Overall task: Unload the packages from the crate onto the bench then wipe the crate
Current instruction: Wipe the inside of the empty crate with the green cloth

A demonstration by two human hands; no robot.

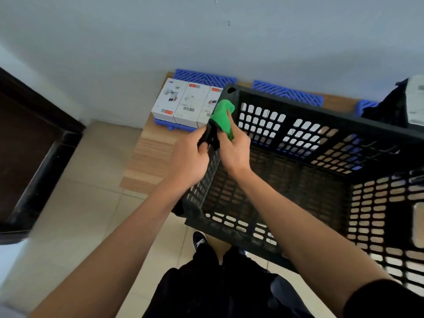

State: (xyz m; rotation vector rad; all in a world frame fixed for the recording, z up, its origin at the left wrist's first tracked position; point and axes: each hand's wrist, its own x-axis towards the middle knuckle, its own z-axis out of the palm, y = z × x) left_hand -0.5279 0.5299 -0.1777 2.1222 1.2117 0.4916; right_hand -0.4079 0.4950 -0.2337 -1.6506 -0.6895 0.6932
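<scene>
The crate (309, 171) is black plastic with lattice walls and floor, and nothing lies inside it. It sits tilted on the wooden bench (149, 157), its near end overhanging the tiled floor. Three white packages (183, 103) stand side by side on a blue mat (204, 76) at the bench's far left, just beside the crate's far-left corner. The left hand (188, 157) curls around the crate's left rim, gripping it. The right hand (234, 145) clutches a green cloth (222, 115) against that rim.
</scene>
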